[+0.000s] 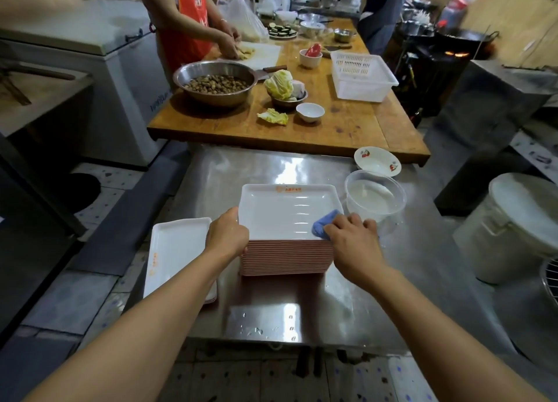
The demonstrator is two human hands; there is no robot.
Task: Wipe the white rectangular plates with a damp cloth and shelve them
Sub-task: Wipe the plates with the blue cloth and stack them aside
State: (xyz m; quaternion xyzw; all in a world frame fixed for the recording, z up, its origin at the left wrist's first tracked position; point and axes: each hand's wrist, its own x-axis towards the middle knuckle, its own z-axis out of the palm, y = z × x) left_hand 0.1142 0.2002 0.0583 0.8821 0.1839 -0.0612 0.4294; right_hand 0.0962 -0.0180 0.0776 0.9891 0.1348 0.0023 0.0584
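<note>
On the steel table (271,305), the left hand (228,235) curls around the near-left edge of the top plate (283,211) on a tall stack (287,258), steadying it. The right hand (351,237) clamps a blue cloth (324,225) against the plate's right side. The plates look stiff, glossy and likely slippery when damp; better gripped by the raised rims. A wiped plate (178,250) lies left, a water tub (376,194) beyond

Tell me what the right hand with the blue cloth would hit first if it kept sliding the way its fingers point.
Probably nothing soon: the right hand points left across the top plate, toward the left hand gripping the opposite edge.
</note>
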